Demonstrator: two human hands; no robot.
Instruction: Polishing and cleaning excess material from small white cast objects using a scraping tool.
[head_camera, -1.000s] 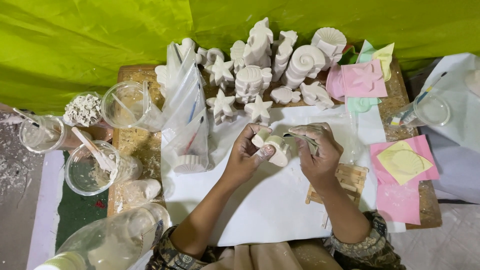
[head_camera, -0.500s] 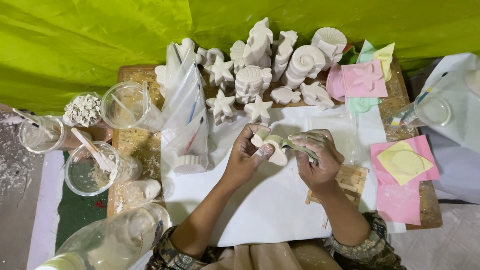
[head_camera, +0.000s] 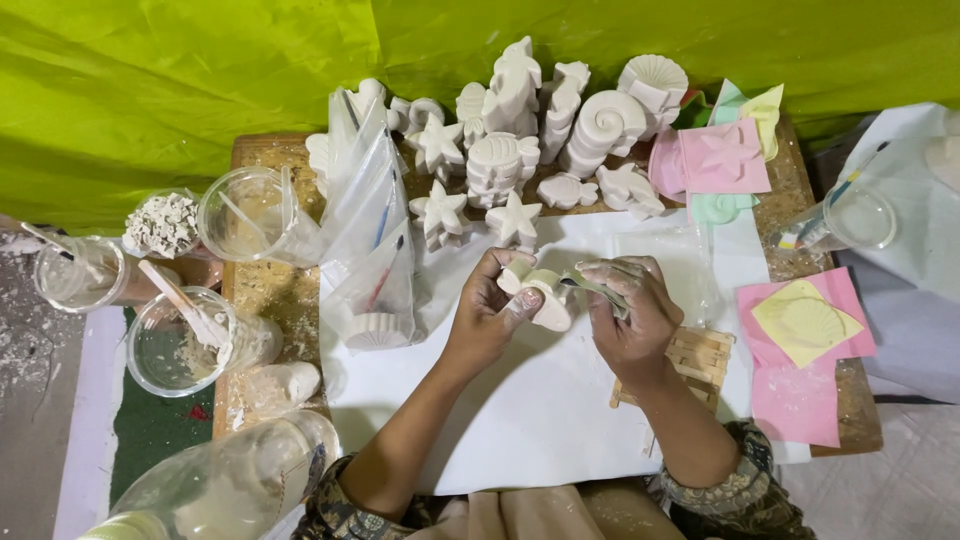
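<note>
My left hand (head_camera: 487, 318) grips a small white plaster cast (head_camera: 540, 296) above a white paper sheet (head_camera: 520, 410) on the wooden board. My right hand (head_camera: 628, 322), dusted with plaster, holds a thin metal tool (head_camera: 590, 290) whose tip rests against the cast's edge. Both hands meet at the middle of the sheet. The cast's exact shape is partly hidden by my fingers.
Several white plaster sea-shapes, stars and shells (head_camera: 520, 140) stand at the back. Clear plastic bags (head_camera: 375, 240) lean at left. Plastic cups (head_camera: 185, 340) with plaster and sticks sit left; a clear jug (head_camera: 230, 480) lies near. Coloured silicone moulds (head_camera: 805, 325) lie right, beside a wooden-stick rack (head_camera: 700, 360).
My hands stay in the same spot; the right hand's fingers shift slightly as the tool works along the cast's edge.
</note>
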